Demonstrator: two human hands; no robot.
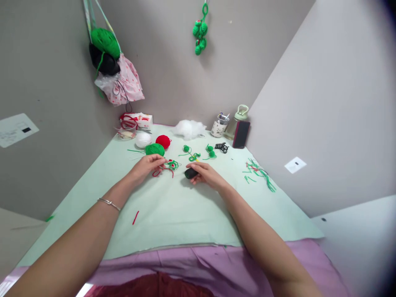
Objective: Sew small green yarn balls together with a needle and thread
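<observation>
My left hand is closed in a pinch at the edge of a small green-and-red crochet piece. A loose strand of red yarn loops on the table below those fingertips. In my right hand is a short black cylinder, held by thumb and fingers just above the cloth; its exact kind is unclear. Behind my left hand sit a green yarn ball, a red yarn ball and a white yarn ball. Small green crochet balls with yarn tails lie beyond my right hand.
White stuffing lies at the back, near a pen cup, a bottle and a leaning phone. A black claw-like item sits before them. Yarn scraps lie right; a red snippet lies in front.
</observation>
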